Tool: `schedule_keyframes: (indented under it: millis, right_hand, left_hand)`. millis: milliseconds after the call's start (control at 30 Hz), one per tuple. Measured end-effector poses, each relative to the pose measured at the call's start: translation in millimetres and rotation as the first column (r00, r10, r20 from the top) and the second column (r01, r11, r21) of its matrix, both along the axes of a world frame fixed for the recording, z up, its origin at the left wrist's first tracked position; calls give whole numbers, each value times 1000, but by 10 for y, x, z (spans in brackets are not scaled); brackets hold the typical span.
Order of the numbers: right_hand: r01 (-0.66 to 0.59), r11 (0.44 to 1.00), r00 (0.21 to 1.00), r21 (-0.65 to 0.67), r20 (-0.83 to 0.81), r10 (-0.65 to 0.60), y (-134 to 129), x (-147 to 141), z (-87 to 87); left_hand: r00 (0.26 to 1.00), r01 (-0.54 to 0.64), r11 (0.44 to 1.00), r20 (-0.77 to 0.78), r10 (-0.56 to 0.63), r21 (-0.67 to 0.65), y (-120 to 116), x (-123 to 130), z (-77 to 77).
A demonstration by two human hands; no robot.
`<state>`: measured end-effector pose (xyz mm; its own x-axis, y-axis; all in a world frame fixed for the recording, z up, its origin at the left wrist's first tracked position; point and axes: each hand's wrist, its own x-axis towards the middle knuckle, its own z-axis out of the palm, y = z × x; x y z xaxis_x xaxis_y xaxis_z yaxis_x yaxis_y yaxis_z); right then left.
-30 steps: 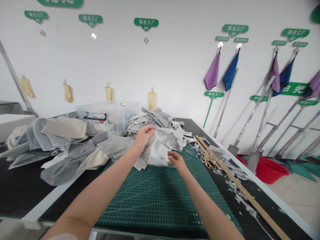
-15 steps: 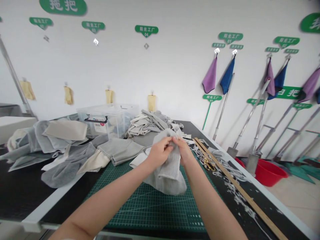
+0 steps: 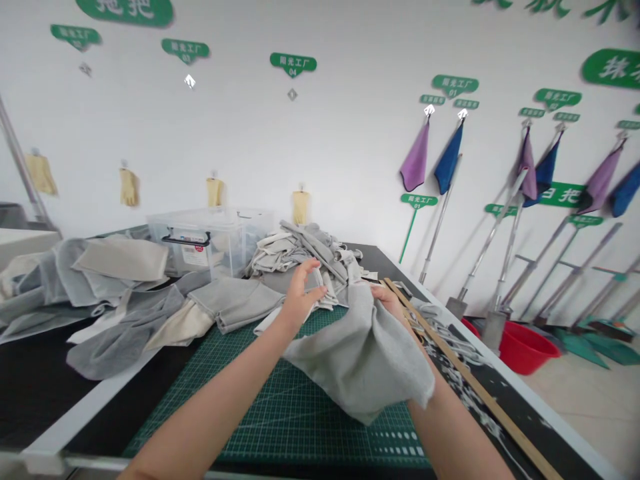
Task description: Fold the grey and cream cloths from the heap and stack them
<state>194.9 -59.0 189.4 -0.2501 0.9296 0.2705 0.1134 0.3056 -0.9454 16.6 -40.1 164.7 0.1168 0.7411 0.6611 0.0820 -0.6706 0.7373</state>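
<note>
My right hand [image 3: 389, 301] grips a light grey cloth [image 3: 360, 353] by its upper edge. The cloth hangs in loose folds over the green cutting mat [image 3: 280, 407] and covers part of my right forearm. Left of it, my left hand [image 3: 301, 293] is raised with thumb and fingers apart, holding nothing. Just behind that hand rises a heap of grey and cream cloths [image 3: 280, 250]. A folded grey cloth [image 3: 240, 303] lies at the mat's far left edge.
A clear plastic box [image 3: 225, 243] stands at the back beside more grey cloths [image 3: 120, 260]. Along the right run a wooden strip [image 3: 480, 387] and white cord scraps [image 3: 453, 340]. A red basin [image 3: 527, 347] and long-handled tools stand on the floor beyond the table edge.
My left hand has let go of the cloth and moved left, its fingers opening. My right hand has shifted slightly right with the cloth, which now hangs more spread out.
</note>
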Motion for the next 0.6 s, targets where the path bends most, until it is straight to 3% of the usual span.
schedule_keyframes:
  millis: [67,133,200,267,467,600]
  right_hand:
    - [-69,997,998,-19,1,69,0,-12,-1]
    - [-148,988,989,-43,16,149,9,-27,-1]
    - [-203,977,977,-64,48,206,25,-34,1]
    - [-215,974,971,-66,93,220,43,-28,5]
    - [-92,995,969,31,232,82,109,96,4]
    - [-28,993,929,112,369,-16,160,236,-50]
  left_hand:
    - [958,285,954,14,-285,-94,99,-1,44]
    - [837,534,821,-4,-546,-202,126,20,68]
    - [724,655,700,-30,-690,-283,113,50,71]
    - [674,680,664,-91,-733,-310,106,70,57]
    - [660,482,815,-478,-580,-323,269,-43,24]
    - [716,303,928,-591,-372,-217,366,-156,86]
